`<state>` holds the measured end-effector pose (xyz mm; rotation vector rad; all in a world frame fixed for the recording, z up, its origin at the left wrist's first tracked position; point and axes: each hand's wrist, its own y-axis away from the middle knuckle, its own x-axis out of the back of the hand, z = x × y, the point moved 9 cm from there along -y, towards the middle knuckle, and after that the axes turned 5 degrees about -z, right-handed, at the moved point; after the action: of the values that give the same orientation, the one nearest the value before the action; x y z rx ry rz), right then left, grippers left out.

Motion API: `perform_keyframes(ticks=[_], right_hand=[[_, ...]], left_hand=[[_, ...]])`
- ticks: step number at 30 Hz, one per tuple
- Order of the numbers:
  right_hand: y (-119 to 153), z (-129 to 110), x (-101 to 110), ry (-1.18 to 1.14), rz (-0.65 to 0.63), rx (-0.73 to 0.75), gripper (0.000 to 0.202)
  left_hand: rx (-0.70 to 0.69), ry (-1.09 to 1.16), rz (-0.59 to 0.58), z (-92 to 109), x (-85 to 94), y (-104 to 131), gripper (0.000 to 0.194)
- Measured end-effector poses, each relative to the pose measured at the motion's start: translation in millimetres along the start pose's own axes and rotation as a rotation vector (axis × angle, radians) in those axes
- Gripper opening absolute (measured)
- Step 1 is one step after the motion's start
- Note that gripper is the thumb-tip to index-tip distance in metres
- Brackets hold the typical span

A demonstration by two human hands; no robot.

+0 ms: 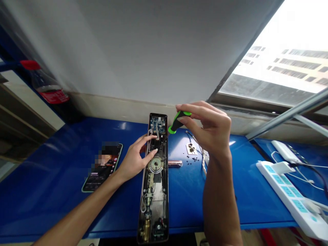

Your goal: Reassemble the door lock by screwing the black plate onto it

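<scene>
Gripping a green-and-black screwdriver [175, 123] in the right hand [208, 123], with thumb and fingers closed on the handle, and pointing the shaft down into a long open housing [158, 194], near its right wall. Apparently working at a fastening on the near side of the blue circuit board [162, 126]; cannot tell about contact at the dark, tiny tip. Holding thumb and forefinger of the left hand [137, 153] apart over a black part [157, 144] beyond the round disc [155, 165], seemingly bracing it. Resting the housing lengthwise on the blue table [187, 205], between the phone [107, 169] and some small dark pieces [194, 159], probably screws. Likely calling next for holding the shaft straight, pressing lightly and turning the handle without slipping towards the grey ribbon cable [157, 130].
</scene>
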<state>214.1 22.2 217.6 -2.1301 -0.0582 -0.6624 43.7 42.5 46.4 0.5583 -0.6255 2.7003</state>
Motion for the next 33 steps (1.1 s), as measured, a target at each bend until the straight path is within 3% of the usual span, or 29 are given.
perform_keyframes(ticks=[3, 8, 15, 21, 28, 33], right_hand=[[-1, 1, 1, 0.085, 0.005, 0.002, 0.025], [0, 2, -13, -0.057, -0.149, -0.043, 0.042], [1, 8, 0, 0.058, 0.023, -0.038, 0.025], [1, 3, -20, -0.077, -0.209, -0.060, 0.045], [0, 5, -10, 0.056, -0.005, -0.016, 0.025], [-2, 6, -24, -0.051, -0.136, -0.033, 0.039]], left_hand=[[-0.003, 0.003, 0.004, 2, 0.2, 0, 0.038], [0.013, -0.003, 0.018, 0, 1.0, 1, 0.039], [0.000, 0.045, 0.018, -1, 0.2, 1, 0.038], [0.008, 0.019, 0.016, 1, 0.2, 1, 0.038], [0.000, 0.012, 0.024, 0, 0.4, 0, 0.038], [0.026, -0.013, 0.020, -2, 0.8, 1, 0.038]])
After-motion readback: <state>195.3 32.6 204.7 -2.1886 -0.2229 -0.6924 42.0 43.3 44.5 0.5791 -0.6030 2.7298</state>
